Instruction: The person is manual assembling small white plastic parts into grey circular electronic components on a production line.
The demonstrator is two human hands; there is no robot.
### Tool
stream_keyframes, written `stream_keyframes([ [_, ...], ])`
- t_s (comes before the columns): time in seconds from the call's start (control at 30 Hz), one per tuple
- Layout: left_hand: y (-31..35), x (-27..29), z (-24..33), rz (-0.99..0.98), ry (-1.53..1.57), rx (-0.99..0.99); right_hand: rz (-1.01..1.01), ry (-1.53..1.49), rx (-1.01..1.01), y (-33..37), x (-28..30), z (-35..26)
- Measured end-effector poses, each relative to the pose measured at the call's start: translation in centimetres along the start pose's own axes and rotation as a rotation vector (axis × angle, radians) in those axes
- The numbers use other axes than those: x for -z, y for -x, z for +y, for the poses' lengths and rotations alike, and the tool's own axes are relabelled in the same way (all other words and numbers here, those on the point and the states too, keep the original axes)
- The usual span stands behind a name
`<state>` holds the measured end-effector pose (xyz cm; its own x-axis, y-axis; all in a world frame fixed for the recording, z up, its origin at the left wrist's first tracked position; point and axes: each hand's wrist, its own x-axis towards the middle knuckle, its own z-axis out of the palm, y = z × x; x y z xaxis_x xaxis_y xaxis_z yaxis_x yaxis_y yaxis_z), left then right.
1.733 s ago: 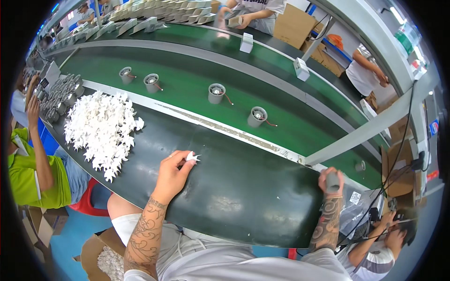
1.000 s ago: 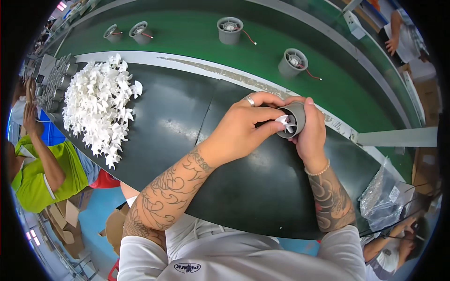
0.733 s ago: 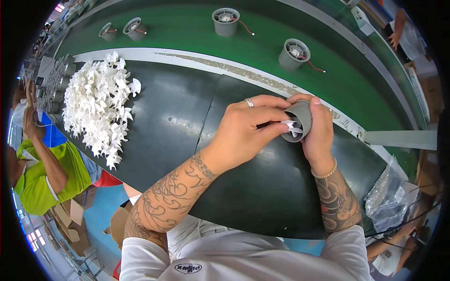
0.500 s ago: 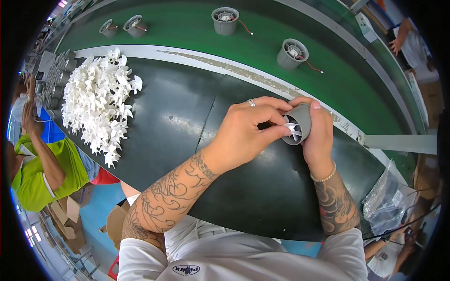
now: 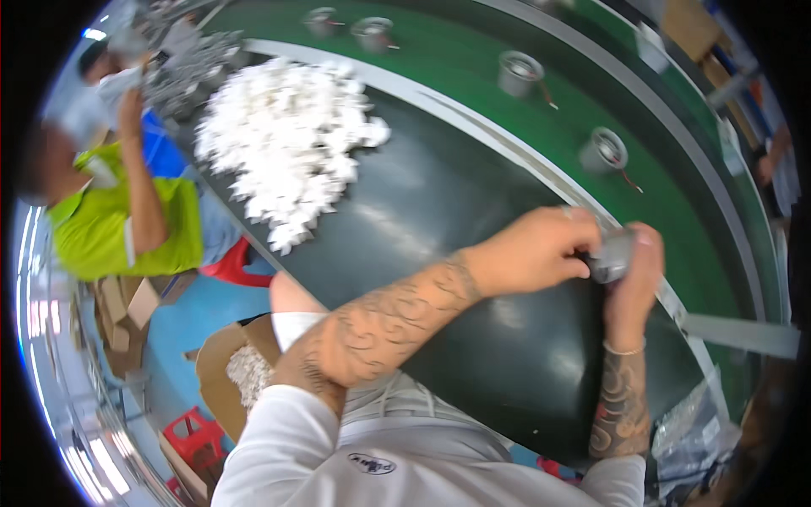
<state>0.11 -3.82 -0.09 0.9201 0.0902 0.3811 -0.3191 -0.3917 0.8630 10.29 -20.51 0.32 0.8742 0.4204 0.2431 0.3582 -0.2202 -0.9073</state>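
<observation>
A grey cup-shaped fan housing (image 5: pixel 615 256) is held between both hands, above the bench near the conveyor. My right hand (image 5: pixel 639 279) is wrapped round its outer side. My left hand (image 5: pixel 545 249) is closed at the other side, its fingers curled against the rim at the opening. Motion blurs the housing, and its inside is hidden. To the left, a large heap of white fan blades (image 5: pixel 283 135) lies on the dark bench (image 5: pixel 405 220).
Several grey housings with red wires, one a fan housing (image 5: pixel 603 152), stand on the green conveyor (image 5: pixel 676 203). A co-worker in a green shirt (image 5: pixel 127 211) sits at left. A cardboard box (image 5: pixel 215 376) holds white pieces. A plastic bag (image 5: pixel 688 431) lies at right.
The whole view has swung, so bench, heap and conveyor sit further right in the picture. Both hands still hold the housing. The white fan blade at my left fingertips no longer shows.
</observation>
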Motion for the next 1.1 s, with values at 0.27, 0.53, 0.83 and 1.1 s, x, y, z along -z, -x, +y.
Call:
stream_keyframes([
  [0.27, 8.5, 7.5, 6.7, 0.381, -1.192, 0.481, 0.272, 0.923, 0.292, -4.8, 5.2, 7.0],
  [0.53, 17.1, 10.8, 2.9, 0.524, -1.256, 0.566, 0.342, 0.673, 0.539, 1.1, 4.7, -1.3],
  [0.83, 17.2, 8.7, 0.9, 0.544, -0.945, 0.301, 1.170, 0.047, 0.174, 1.6, 24.7, 5.0],
  [1.1, 18.0, 6.2, 5.4, 0.598, -1.234, 0.359, 0.986, 1.060, -0.422, -6.6, 33.7, 17.8],
])
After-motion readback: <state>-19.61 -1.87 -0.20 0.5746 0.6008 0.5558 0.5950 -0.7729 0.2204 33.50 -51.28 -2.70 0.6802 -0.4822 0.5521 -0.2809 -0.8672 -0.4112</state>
